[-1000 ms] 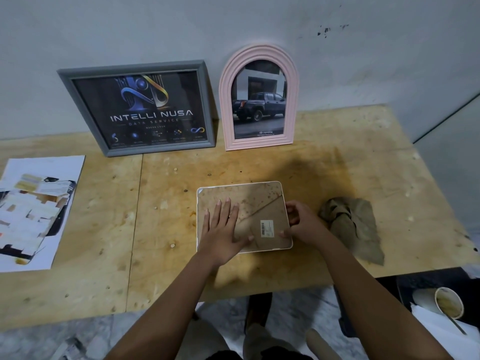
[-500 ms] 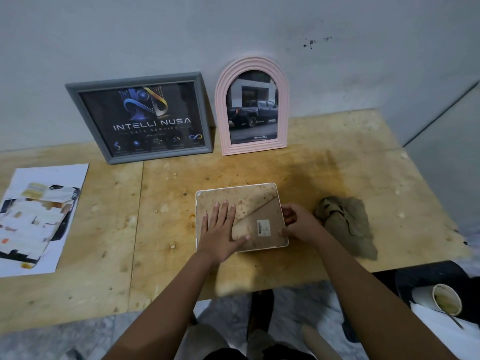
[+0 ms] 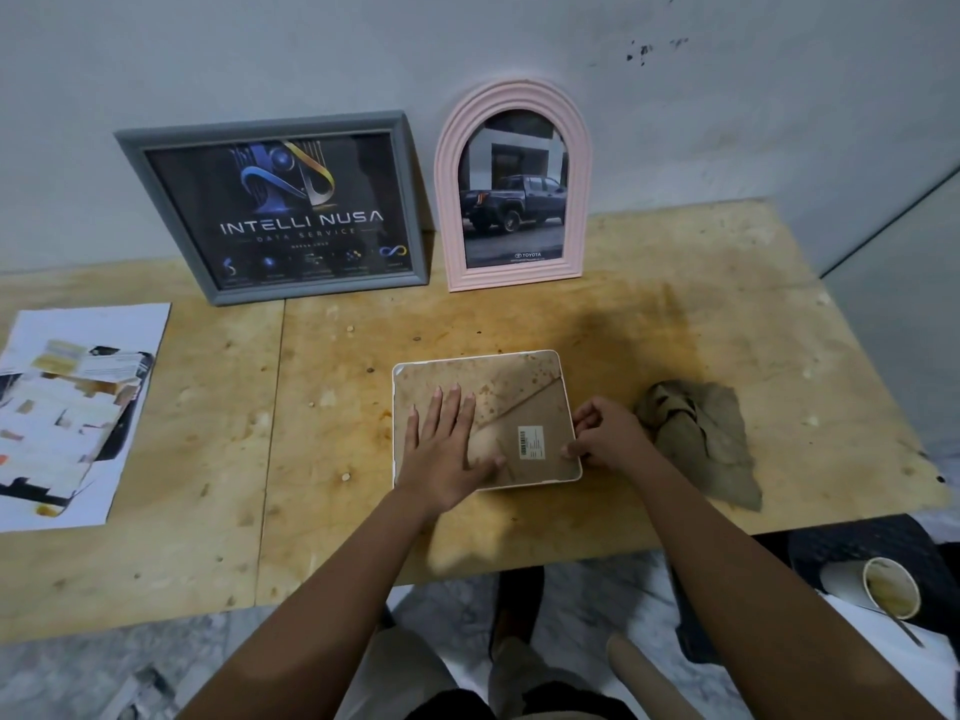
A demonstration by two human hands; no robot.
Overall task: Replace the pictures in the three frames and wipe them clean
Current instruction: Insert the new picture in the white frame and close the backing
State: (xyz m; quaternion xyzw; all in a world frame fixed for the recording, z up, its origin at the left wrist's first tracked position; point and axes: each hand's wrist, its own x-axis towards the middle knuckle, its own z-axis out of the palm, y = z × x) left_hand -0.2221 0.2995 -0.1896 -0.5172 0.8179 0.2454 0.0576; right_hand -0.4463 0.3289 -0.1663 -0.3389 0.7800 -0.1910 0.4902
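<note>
My right hand (image 3: 605, 438) has its grip closed on the right edge of the white frame (image 3: 485, 418), fingertips (image 3: 571, 450) curled over the rim near the lower right corner. My left hand (image 3: 441, 449) is spread flat on the frame's brown backing, fingers straight and together, thumb out to the side toward a small barcode sticker (image 3: 531, 442); it presses down and holds nothing. The frame lies face down on the tabletop (image 3: 322, 418), close to the near edge, right in front of me. A diagonal crease runs across its stained backing board.

Just right of my right hand, a crumpled tan cloth (image 3: 701, 439) sits on the wood, apart from the frame. Further back, two more frames lean upright against the wall: a grey frame (image 3: 275, 207) with a dark poster that reads INTELLI NUSA, and beside it on the right a pink arched frame (image 3: 511, 184) with a photo of a dark pickup truck. Their bottom edges rest on the tabletop and the two stand close together.

Off to the far left, loose printed sheets (image 3: 72, 413) lie flat on the wood, well apart from everything else. Below the tabletop edge at lower right I can see a paper cup (image 3: 888, 587) with a stick in it.
</note>
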